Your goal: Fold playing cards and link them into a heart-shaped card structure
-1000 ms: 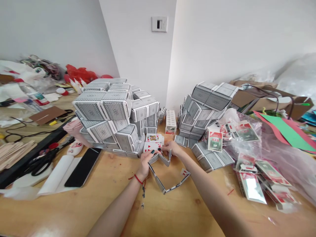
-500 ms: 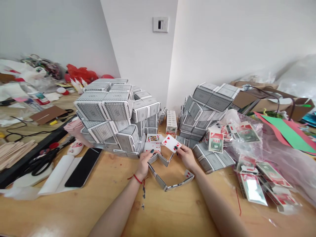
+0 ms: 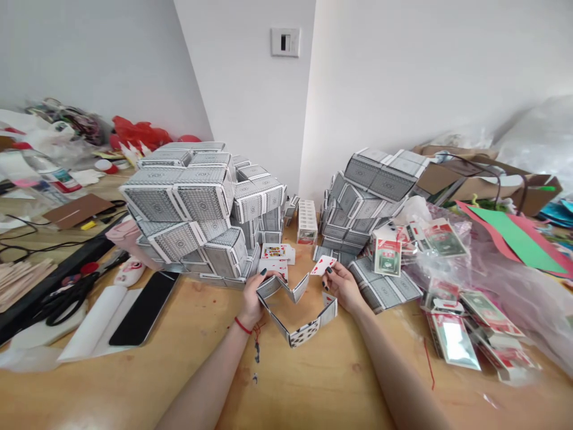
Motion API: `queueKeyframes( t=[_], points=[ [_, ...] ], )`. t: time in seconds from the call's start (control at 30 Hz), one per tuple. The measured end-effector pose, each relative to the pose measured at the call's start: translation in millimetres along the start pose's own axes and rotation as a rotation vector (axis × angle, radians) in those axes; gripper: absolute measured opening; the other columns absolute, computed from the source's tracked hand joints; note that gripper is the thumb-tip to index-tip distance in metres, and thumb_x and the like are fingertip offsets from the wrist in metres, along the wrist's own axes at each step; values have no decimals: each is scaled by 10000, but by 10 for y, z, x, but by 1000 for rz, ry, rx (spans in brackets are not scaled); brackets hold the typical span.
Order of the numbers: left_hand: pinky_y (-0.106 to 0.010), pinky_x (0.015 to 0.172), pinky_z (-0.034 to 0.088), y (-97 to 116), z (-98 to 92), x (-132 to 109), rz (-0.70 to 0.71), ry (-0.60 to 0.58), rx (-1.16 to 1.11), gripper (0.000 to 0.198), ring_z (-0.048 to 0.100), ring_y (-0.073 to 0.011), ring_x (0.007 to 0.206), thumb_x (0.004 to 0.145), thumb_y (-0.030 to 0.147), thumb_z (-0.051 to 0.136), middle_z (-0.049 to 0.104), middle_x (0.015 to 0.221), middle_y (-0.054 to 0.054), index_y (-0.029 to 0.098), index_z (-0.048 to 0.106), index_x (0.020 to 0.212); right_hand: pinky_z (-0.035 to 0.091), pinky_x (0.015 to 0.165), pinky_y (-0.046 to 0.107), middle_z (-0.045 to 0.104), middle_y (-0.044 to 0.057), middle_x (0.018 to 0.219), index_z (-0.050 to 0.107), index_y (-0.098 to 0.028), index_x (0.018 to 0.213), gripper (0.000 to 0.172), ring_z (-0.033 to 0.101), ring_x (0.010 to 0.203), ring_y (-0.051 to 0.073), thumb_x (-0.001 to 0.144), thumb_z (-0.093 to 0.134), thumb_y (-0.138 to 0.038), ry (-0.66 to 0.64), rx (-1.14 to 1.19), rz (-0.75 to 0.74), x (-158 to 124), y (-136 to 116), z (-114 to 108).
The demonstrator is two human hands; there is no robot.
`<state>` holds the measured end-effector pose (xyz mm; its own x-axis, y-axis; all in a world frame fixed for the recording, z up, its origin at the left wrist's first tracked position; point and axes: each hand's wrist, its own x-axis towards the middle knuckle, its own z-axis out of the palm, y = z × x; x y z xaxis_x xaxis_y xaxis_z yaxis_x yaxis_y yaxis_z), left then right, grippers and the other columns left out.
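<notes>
A zigzag chain of folded playing cards (image 3: 299,322) stands on edge on the wooden table (image 3: 313,388), bent into a rough heart outline. My left hand (image 3: 253,298) pinches the chain's upper left end. My right hand (image 3: 344,285) holds a single red-suited playing card (image 3: 323,265) face up above the chain's right side. A small stack of face-up cards (image 3: 276,258) lies just behind the chain.
Large blocks built of grey-backed cards stand behind at left (image 3: 192,203) and at right (image 3: 371,185). A black phone (image 3: 143,307) on white paper and scissors (image 3: 67,295) lie at the left. Opened card packets (image 3: 452,334) and plastic wrap fill the right.
My right hand picked a card from the stack behind the chain and carried it right and down. The chain's right side shifted and now stands more upright. My left hand stays on the chain.
</notes>
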<state>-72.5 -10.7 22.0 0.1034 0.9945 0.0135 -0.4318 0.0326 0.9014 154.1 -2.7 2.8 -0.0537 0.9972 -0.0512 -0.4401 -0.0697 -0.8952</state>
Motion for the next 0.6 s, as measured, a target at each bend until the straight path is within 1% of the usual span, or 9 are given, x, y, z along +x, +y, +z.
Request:
queueKeyframes(
  t=[0.07,0.2,0.4,0.6],
  points=[
    [-293,681,434,-18,-14,6,-6,-1,-8,322,606,-213,735,723,334,459,669,756,-98,84,661,715,349,448,200,542,-20,628,558,-190,895,265,448,478,78,676,642,-313,7,6,-2,7,5,-16],
    [-290,695,433,-44,-22,10,-4,35,1,312,602,-196,714,722,323,459,668,736,-87,88,665,712,341,452,203,548,-19,642,564,-191,891,245,447,485,80,687,633,-307,-10,-8,0,-2,8,-17],
    [-291,695,434,-21,10,1,-21,41,-15,316,603,-188,683,717,329,462,668,707,-88,85,663,698,354,466,217,561,-18,630,568,-190,884,235,452,483,90,696,623,-318,-46,-33,-3,-29,13,-8],
    [-291,670,435,1,26,2,-15,44,12,322,601,-203,706,708,343,466,666,722,-92,86,660,702,396,510,233,611,16,730,565,-179,843,201,498,527,102,709,613,-321,-99,-91,-9,-66,-15,0]
  ],
)
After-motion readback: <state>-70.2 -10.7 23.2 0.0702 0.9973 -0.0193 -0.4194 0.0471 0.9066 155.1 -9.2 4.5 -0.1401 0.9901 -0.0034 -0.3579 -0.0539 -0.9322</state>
